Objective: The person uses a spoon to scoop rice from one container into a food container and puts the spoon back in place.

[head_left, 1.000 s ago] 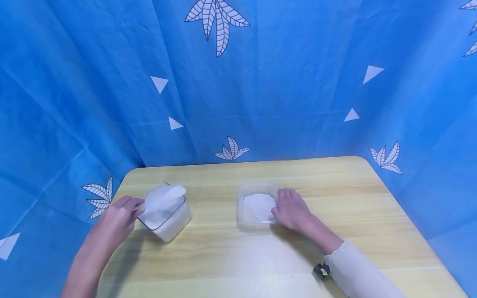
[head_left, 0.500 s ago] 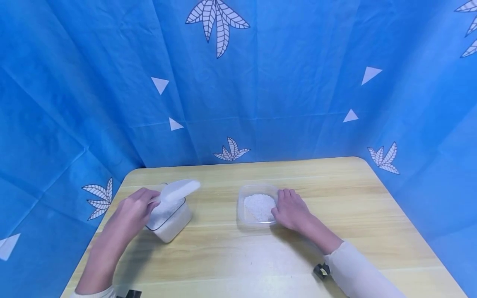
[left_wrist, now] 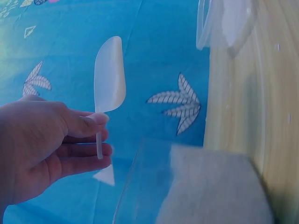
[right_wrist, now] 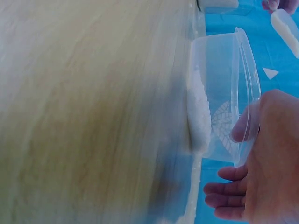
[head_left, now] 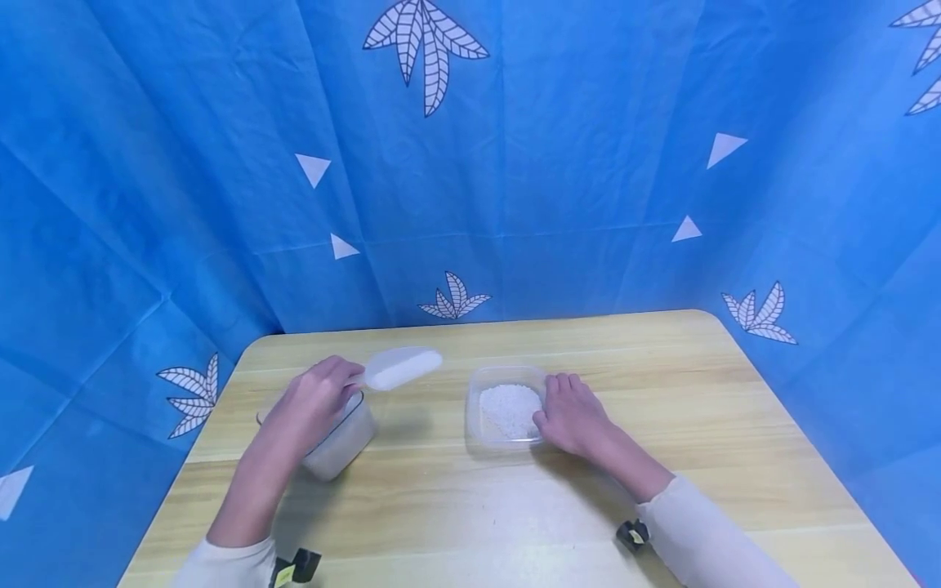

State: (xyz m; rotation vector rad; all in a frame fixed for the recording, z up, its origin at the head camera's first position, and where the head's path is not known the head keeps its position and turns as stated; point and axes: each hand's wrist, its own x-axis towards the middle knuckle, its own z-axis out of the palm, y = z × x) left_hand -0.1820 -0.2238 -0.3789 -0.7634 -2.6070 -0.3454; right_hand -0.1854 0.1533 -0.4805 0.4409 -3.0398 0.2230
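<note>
My left hand (head_left: 316, 404) pinches the thin handle of a white scoop (head_left: 402, 367), raised above the table and pointing right. White granules fill the scoop's bowl. In the left wrist view, thumb and fingers close round the handle of the scoop (left_wrist: 110, 74). Below that hand stands a box of white granules (head_left: 341, 445), partly hidden by the forearm. My right hand (head_left: 577, 416) grips the right rim of a clear plastic container (head_left: 474, 408). Its thumb hooks inside the rim (right_wrist: 252, 88), its fingers outside. A shallow layer of white granules (head_left: 510, 411) lies within.
Both containers stand on a light wooden table (head_left: 456, 506), with a gap between them. A blue curtain (head_left: 573, 163) with leaf patterns hangs behind and beside the table. Black straps (head_left: 632, 535) sit at both wrists.
My left hand has lifted the scoop up out of the left box and carried it right, towards the clear container. My right hand has stayed on the clear container.
</note>
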